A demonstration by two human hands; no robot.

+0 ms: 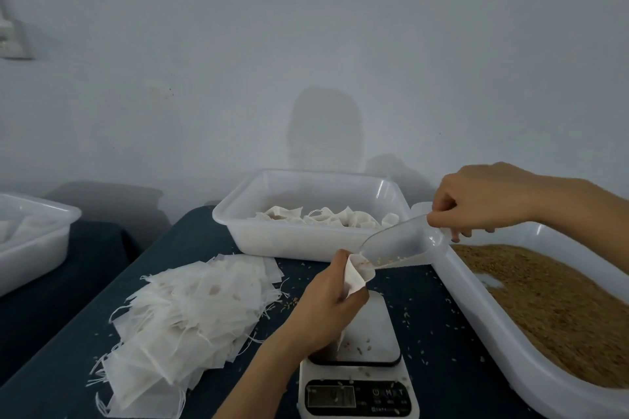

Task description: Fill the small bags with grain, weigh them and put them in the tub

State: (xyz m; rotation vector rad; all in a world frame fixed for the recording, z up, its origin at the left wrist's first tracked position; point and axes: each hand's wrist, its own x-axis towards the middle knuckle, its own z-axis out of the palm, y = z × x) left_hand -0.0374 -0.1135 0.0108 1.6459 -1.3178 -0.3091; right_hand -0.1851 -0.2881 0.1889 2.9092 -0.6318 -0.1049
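Observation:
My left hand (326, 303) grips a small white bag (357, 274) and holds its mouth open above the scale (360, 367). My right hand (476, 201) grips the handle of a clear plastic scoop (401, 245). The scoop is tilted down to the left, its lip at the bag's mouth, with a little grain near the lip. A white tub (306, 238) behind holds several filled bags (326, 216). To the right, a large white tray (476, 299) is full of brown grain (551, 303).
A heap of empty white bags (183, 313) with loose strings lies on the dark cloth left of the scale. Stray grains dot the cloth and the scale's plate. Another white tub (34, 235) stands at the far left on a separate surface. A wall rises close behind.

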